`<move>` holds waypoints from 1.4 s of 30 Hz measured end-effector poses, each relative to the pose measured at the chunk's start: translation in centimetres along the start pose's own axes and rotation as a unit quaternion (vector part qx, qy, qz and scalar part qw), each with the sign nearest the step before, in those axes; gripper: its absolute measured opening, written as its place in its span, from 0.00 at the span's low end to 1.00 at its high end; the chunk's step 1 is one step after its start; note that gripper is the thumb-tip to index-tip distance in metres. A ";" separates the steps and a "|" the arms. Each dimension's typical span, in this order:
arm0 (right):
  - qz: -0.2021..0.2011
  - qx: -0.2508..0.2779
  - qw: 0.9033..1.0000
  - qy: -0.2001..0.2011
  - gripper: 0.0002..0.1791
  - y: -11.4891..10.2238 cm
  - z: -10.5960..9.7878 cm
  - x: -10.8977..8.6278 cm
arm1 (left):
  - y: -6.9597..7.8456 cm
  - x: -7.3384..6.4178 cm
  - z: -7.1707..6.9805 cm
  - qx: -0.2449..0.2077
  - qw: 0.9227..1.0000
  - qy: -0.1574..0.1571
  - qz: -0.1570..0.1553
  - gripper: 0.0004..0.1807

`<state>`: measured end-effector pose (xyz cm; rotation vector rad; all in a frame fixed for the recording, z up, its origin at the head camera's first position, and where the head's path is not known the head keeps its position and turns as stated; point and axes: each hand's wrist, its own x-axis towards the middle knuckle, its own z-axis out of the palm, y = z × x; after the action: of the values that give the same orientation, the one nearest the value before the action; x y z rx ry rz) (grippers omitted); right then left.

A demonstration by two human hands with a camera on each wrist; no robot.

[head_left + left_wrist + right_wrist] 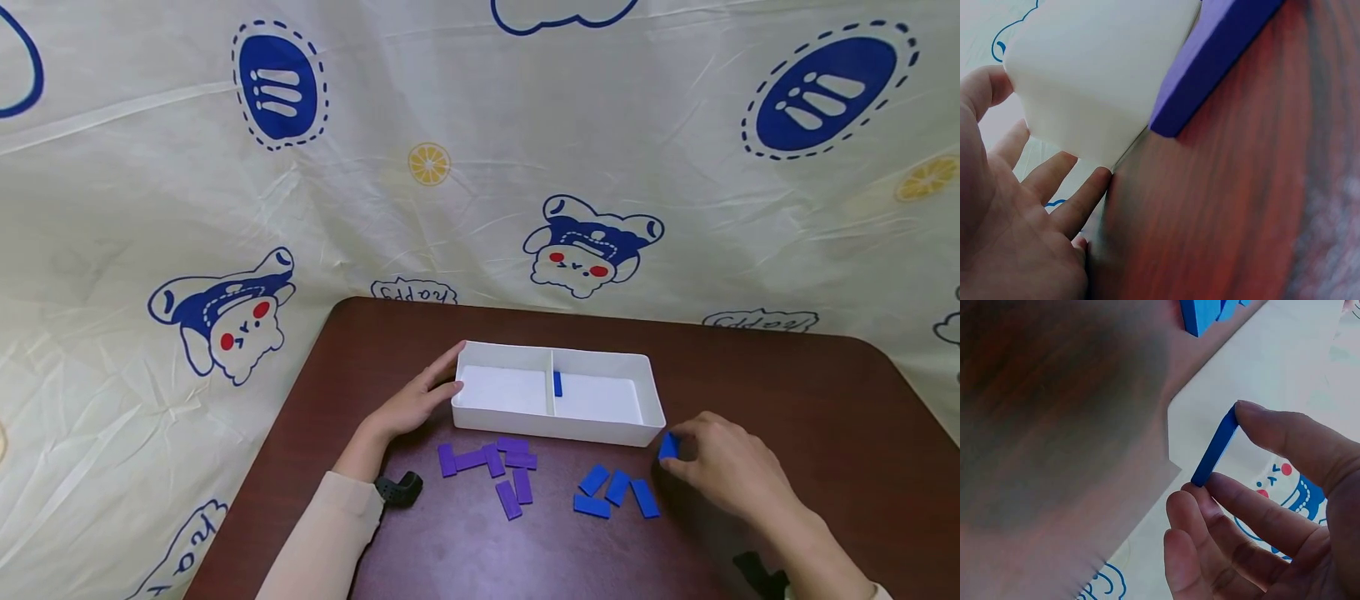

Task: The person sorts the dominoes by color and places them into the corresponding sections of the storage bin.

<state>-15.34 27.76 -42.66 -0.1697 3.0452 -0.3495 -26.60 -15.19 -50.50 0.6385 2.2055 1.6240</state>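
Observation:
A white two-compartment box (pixel 600 431) stands on the brown table. My left hand (pixel 411 404) rests against its left end, fingers extended; in the left wrist view the fingertips (pixel 1102 175) touch the end wall. Just off the box's front right corner, my right hand (pixel 731 462) pinches a blue block (pixel 1215 449) by its ends, between thumb and fingers. One blue block (pixel 557 384) stands against the divider in the right compartment. Several blue blocks (pixel 617 487) lie in front of the box, and several purple blocks (pixel 471 460) lie further left.
The brown table (pixel 435 550) has rounded far corners. Behind and left of it hangs a pale printed sheet (pixel 420 233). Dark bands sit at my left wrist (pixel 400 490) and my right wrist (pixel 759 575).

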 end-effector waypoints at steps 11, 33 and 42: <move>0.002 -0.003 1.000 0.000 0.29 -0.3 -1.3 0.4 | -0.2 0.0 0.0 0.004 1.000 0.000 -0.001 0.38; -0.018 -0.010 1.000 0.013 0.29 -0.3 -3.4 0.8 | -0.1 0.0 -0.1 -0.003 1.000 -0.002 -0.008 0.36; -0.036 -0.017 0.999 0.009 0.30 -1.0 -4.2 1.6 | -0.2 0.1 -0.1 -0.004 1.000 -0.003 -0.001 0.36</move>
<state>-17.17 27.56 -38.45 -0.2818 3.0698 -0.3056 -26.74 -15.28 -50.61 0.6373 2.1933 1.6263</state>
